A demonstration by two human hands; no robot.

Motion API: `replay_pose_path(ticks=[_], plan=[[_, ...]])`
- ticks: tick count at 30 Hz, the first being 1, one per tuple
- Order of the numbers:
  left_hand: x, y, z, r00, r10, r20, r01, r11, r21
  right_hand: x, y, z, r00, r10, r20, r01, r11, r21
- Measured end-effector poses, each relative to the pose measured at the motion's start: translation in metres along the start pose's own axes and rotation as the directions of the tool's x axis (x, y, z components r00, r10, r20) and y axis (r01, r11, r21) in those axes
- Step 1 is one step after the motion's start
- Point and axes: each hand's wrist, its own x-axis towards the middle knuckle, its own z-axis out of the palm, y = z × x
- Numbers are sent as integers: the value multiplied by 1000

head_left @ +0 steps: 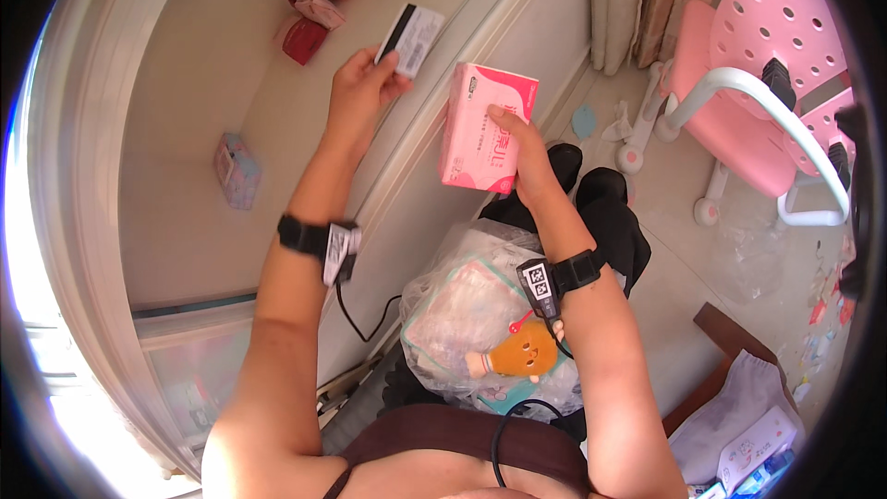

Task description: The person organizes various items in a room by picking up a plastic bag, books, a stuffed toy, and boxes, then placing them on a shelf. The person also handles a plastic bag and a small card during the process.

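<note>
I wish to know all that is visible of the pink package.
The pink package is a squared block with pale and deeper pink areas, printed characters and a wrap that looks like plastic. No opening is visible. It is held up, tilted, broad face toward the camera, right of the striped card. The right grip holds its right side, thumb over that face.

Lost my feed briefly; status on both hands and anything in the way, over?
Left hand pinching magnetic-stripe card. Right hand gripping pink rectangular pack. Nothing seen between them; clear plastic bag nearer the body.
</note>
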Motion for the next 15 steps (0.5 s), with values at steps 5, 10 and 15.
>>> replay_pose_path(ticks=[5,10,15], plan=[[127,-14,6,1000,-13,-1,13,998,-66,-2,-5,8,1000,-5,-4,5,1000,-14],[207,-44,6,991,134,-32,-127,980,155,-4,-11,15,999,-12,44,11,1000,8],[213,-57,21,954,296,-47,-243,855,458,-2,-12,18,999,1,47,-1,1000,14]])
